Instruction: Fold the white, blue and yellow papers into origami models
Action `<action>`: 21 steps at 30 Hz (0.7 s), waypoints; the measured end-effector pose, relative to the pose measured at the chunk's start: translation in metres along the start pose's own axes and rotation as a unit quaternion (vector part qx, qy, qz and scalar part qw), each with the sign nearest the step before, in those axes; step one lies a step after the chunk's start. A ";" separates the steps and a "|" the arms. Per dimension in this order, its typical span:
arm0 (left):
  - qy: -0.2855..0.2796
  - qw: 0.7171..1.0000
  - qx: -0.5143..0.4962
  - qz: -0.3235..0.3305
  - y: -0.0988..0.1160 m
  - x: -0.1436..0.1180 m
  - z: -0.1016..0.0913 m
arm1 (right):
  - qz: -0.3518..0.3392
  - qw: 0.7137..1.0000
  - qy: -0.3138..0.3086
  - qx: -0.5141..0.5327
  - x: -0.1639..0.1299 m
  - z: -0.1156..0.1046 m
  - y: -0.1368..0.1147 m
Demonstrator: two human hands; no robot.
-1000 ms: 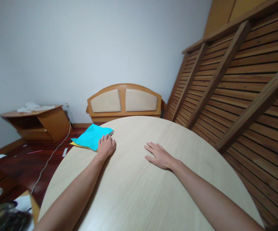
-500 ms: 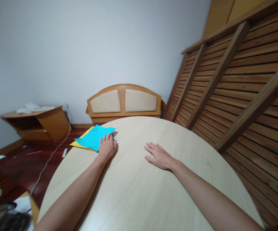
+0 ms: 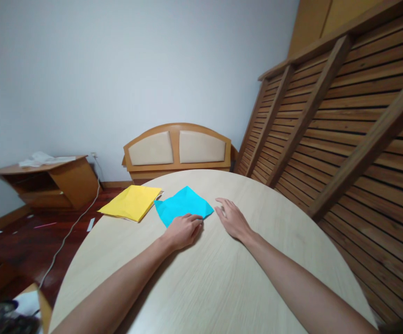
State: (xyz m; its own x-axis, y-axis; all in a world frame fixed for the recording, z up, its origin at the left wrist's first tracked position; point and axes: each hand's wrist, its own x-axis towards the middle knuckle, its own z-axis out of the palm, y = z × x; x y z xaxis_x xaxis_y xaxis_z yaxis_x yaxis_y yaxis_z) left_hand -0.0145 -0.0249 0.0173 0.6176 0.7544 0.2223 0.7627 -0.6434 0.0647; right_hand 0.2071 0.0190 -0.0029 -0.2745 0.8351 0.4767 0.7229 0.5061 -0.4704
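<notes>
Round table [image 3: 201, 287], pale wood-grain laminate, smooth. Cyan paper sheet [image 3: 180, 206], thin, roughly square with faint creases, lies flat near the far edge. Left hand [image 3: 182, 229] rests on its near edge, fingers curled loosely on the paper; grip looks closed on the edge, though hard to tell. Right hand [image 3: 232, 218] lies flat, fingers apart, just beside the sheet's right corner. Yellow sheet stack [image 3: 132, 202] sits left, overhanging the rim

Cyan sheet [image 3: 182, 205]; yellow sheet [image 3: 132, 202]
</notes>
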 end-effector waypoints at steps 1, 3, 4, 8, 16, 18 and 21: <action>-0.007 0.999 -0.013 0.032 0.004 -0.001 -0.003 | 0.003 1.000 0.018 0.011 0.001 -0.002 0.001; -0.028 0.993 -0.044 0.104 0.011 -0.003 -0.009 | 0.003 0.999 0.044 0.030 0.003 -0.006 0.002; -0.033 0.989 -0.062 0.127 0.015 -0.004 -0.011 | 0.001 0.998 0.052 0.038 0.003 -0.008 0.003; -0.019 0.975 -0.141 0.172 0.023 -0.006 -0.011 | -0.016 0.996 0.071 0.056 0.004 -0.011 0.002; 0.135 0.985 -0.096 -0.039 -0.009 0.000 0.020 | -0.081 0.994 -0.069 -0.011 -0.005 0.005 -0.008; 0.077 0.991 -0.075 -0.085 -0.018 0.000 0.026 | -0.078 0.986 -0.146 -0.034 -0.009 0.005 -0.011; -0.006 0.988 -0.058 -0.140 -0.017 -0.001 0.028 | -0.066 0.973 -0.215 -0.060 -0.011 -0.001 -0.016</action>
State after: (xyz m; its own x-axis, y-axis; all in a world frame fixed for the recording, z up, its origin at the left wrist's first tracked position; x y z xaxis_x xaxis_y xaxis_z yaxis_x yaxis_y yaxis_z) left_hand -0.0228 -0.0115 -0.0111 0.3886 0.9060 0.1679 0.8771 -0.4196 0.2336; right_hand 0.1988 0.0017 -0.0001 -0.5916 0.7900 0.1611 0.7244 0.6086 -0.3240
